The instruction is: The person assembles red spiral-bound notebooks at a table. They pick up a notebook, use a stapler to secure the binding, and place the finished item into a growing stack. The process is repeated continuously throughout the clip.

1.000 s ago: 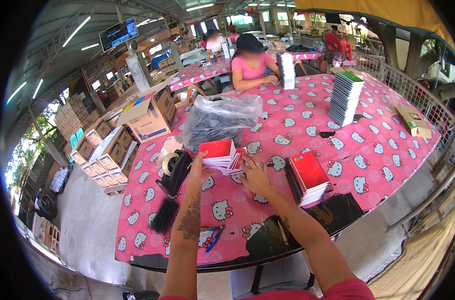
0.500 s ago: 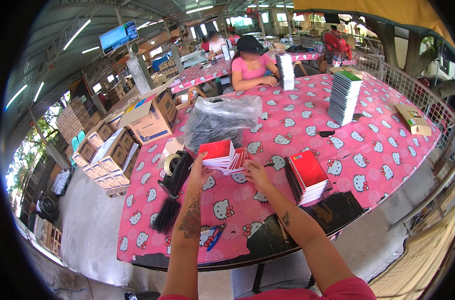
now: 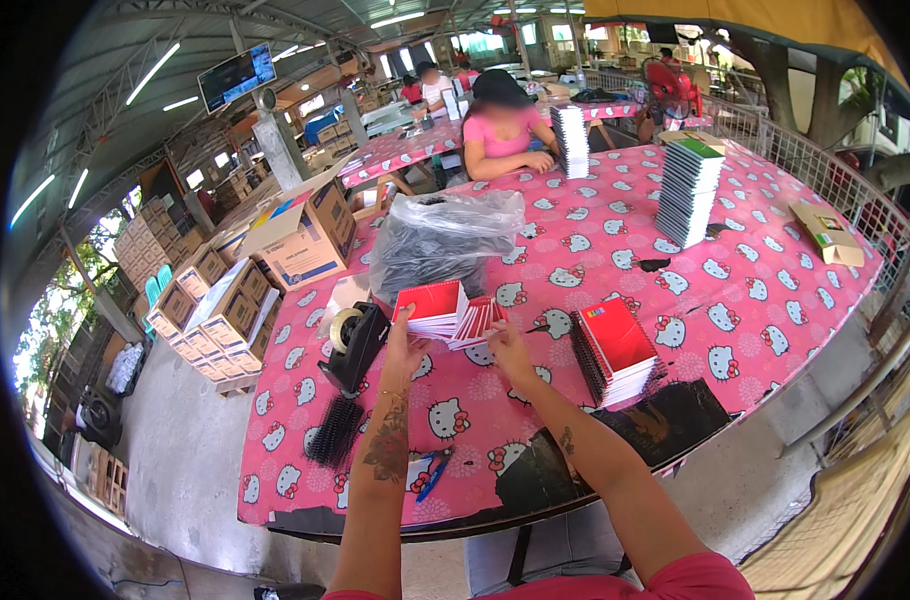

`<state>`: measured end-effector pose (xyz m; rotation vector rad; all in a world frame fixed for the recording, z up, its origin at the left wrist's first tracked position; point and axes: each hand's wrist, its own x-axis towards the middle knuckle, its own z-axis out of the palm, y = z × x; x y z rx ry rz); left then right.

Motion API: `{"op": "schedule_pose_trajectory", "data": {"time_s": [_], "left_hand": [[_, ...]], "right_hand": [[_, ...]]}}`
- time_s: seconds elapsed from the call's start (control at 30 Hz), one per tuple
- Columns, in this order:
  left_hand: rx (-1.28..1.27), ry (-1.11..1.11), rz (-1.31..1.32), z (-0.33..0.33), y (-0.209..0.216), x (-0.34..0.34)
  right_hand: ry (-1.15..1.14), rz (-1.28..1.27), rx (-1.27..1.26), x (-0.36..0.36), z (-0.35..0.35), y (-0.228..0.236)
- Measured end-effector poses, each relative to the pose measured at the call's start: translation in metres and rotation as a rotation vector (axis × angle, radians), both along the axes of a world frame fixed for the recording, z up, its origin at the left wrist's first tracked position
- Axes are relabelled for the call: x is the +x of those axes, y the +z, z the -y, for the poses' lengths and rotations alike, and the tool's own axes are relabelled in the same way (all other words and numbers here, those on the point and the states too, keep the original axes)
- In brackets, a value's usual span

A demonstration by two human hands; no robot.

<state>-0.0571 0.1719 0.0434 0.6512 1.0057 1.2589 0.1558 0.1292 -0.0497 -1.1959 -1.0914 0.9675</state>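
My left hand (image 3: 405, 345) is closed around the left side of a small stack of red-covered notepads (image 3: 432, 300) with white page edges, held above the table. Against that stack's right side lean more red-covered pads (image 3: 478, 322), fanned out and tilted. My right hand (image 3: 511, 352) pinches the lower right edge of the fanned pads. To its right stands a pile of red notebooks (image 3: 615, 345) with black wire spines on the left. Beside my left forearm are a black tape dispenser (image 3: 360, 352), a bundle of black wire spines (image 3: 335, 432) and a blue-handled hand tool (image 3: 434, 474).
A clear plastic bag of dark contents (image 3: 437, 245) lies beyond my hands on the pink patterned table (image 3: 565, 450). A tall notebook stack (image 3: 689, 195) and flattened cardboard (image 3: 825, 232) are farther right. A person in pink (image 3: 505, 135) sits opposite. Cartons (image 3: 300, 235) stand left.
Both hands keep nearly the same place and the same hold on the red pads. My right fingers have shifted only slightly along the fanned ones.
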Motion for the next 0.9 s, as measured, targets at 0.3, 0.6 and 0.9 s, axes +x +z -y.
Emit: {"op": "schedule_pose_trajectory", "data": {"time_s": [0.3, 0.6, 0.9], "left_hand": [[0.092, -0.103, 0.019, 0.014, 0.022, 0.029], [0.028, -0.087, 0.002, 0.005, 0.014, 0.022], [0.047, -0.114, -0.011, 0.013, 0.018, 0.034]], "right_hand": [[-0.092, 0.198, 0.076, 0.030, -0.006, -0.001], [-0.273, 0.596, 0.148, 0.029, -0.005, 0.015], [-0.060, -0.615, -0.283, 0.039, -0.010, 0.023]]}}
